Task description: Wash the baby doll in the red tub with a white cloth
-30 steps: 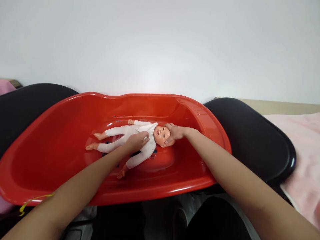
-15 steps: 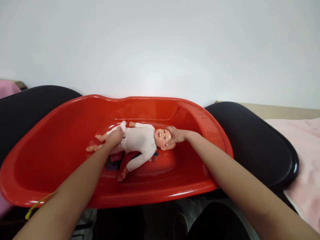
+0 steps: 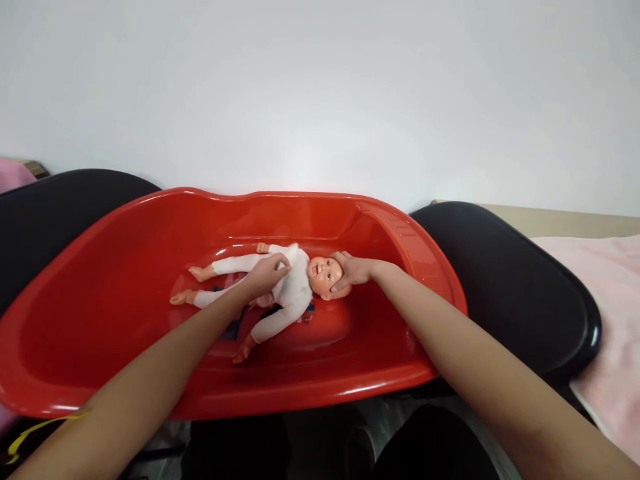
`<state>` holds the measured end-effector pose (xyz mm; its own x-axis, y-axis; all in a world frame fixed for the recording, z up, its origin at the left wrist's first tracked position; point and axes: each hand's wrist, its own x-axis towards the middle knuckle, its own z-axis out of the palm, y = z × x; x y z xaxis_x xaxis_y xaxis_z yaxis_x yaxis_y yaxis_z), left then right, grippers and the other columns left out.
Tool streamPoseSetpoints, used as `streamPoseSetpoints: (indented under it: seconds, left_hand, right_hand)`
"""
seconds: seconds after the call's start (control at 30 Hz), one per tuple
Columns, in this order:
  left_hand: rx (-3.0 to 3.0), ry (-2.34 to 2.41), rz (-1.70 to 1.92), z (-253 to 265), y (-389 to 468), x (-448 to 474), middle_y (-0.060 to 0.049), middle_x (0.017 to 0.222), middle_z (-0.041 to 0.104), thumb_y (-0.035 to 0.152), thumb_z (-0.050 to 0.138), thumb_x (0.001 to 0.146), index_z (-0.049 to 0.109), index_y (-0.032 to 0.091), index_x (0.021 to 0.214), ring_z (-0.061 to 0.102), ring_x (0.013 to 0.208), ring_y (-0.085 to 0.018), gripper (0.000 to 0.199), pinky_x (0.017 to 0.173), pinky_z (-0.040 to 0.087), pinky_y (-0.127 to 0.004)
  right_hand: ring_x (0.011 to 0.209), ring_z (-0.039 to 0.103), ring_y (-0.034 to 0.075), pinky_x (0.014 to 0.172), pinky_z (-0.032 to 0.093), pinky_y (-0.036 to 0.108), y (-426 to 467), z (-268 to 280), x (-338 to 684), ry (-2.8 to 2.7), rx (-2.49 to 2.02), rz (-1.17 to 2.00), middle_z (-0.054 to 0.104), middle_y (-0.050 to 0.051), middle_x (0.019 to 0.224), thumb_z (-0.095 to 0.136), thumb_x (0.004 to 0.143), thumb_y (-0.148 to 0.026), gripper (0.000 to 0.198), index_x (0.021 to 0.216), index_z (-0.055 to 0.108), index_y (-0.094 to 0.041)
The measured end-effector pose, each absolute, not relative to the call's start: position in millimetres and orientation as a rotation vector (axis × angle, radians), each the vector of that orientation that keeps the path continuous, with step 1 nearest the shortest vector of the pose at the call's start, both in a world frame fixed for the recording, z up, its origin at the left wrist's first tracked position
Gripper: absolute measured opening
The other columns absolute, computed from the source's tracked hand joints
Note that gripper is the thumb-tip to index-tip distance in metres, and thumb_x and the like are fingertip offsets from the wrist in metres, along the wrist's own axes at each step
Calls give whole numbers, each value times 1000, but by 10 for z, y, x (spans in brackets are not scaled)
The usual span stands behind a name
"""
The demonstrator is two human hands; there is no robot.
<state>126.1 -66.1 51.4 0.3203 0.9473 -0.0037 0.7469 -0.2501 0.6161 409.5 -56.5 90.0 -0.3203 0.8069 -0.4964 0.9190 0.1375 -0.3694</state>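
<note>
Doll (image 3: 287, 293) lying in red tub (image 3: 100, 320); right hand (image 3: 353, 270) cupping its head, left hand (image 3: 267, 275) pinching white cloth on chest; loose grip risking head slipping.

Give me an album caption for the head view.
Left hand on a doll's chest, right hand cupping its head, inside a red tub.
</note>
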Motion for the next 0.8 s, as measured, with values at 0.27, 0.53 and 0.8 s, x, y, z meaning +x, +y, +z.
streamPoseSetpoints:
  seconds: [0.27, 0.53, 0.8]
  left_hand:
    - [2089, 1575, 450, 268, -644, 1274, -3, 83, 69, 24, 47, 93, 60, 22, 93, 65, 82, -23, 13, 81, 47, -36]
    - [2023, 1996, 255, 114, -281, 678, -14, 103, 72, 28, 36, 98, 60, 17, 110, 68, 96, -29, 29, 83, 48, -36]
    - [1899, 2248, 205, 168, -329, 273, -19, 103, 72, 31, 41, 95, 60, 16, 104, 68, 97, -34, 26, 80, 48, -41]
  right_hand:
    - [124, 56, 36, 104, 49, 47, -590, 926, 4075, 2222, 1716, -932, 46, 12, 141, 85, 53, -72, 110, 142, 39, -27]
    - [127, 54, 35, 105, 49, 47, -597, 909, 4090, 2236, 1731, -992, 43, 9, 146, 87, 51, -72, 114, 145, 38, -31]
    - [127, 54, 34, 106, 48, 47, -587, 938, 4092, 2216, 1699, -1017, 42, 9, 148, 87, 53, -69, 110, 144, 39, -31]
